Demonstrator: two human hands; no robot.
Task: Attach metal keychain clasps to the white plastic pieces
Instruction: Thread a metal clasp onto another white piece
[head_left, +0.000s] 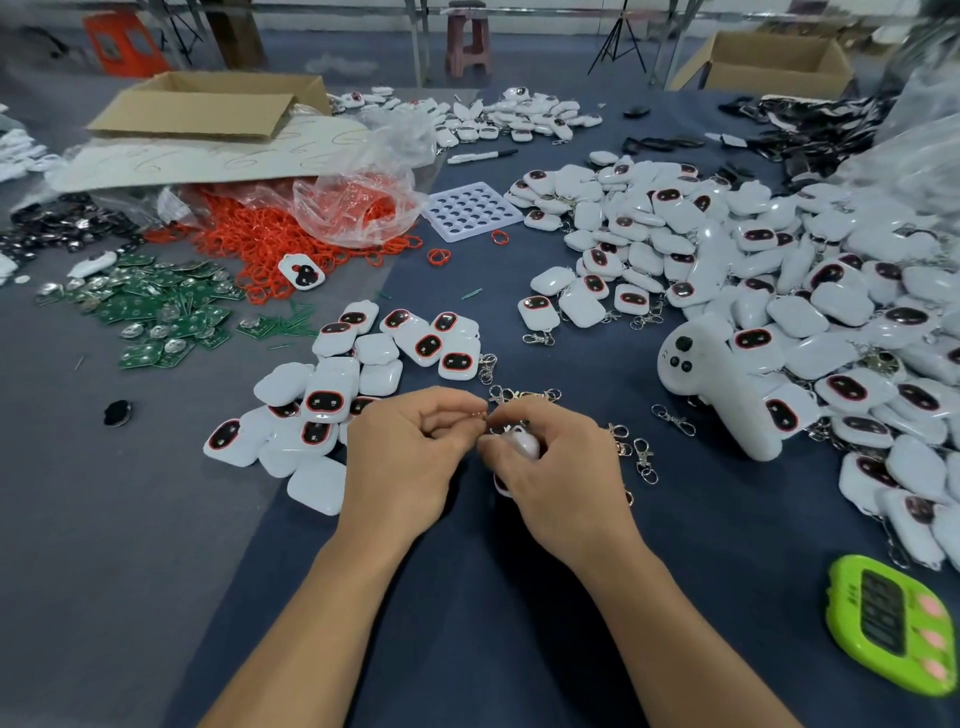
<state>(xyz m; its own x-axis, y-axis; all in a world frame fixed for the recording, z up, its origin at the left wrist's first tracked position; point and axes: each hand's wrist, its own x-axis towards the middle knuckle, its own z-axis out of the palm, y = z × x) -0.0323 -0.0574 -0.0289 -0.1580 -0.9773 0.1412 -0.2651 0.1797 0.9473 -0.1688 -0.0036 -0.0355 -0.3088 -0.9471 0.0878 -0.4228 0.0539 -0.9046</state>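
Now, your right hand (561, 478) curls round one white plastic piece (522, 441), fingers and thumb clamped on it just above the table (467, 597). Only a rounded corner of the piece shows between them. Your left hand (410, 452) sits close beside it, thumb and forefinger pinched together on a small metal clasp (480, 414) whose ring meets the top edge of the piece. Your fingers cover the joint, so you cannot tell whether it is hooked through.

At three o'clock from your hands, loose clasps (644, 457) lie scattered on the dark blue cloth, with a few more at twelve o'clock just beyond your fingertips. At ten o'clock lies a small pile of white pieces (322, 405), some face up with a red-rimmed black oval showing. From one to three o'clock spreads the large heap (779, 270) of the same pieces, many with clasps on them, and a white controller (717, 384) lies against its near edge.

Farther out at eleven o'clock are red rings (270, 244), partly under a clear plastic bag, with green circuit boards (156, 306) at ten. A white tray (470, 210) with round holes lies at twelve, and a green timer (891, 623) lies at four o'clock.
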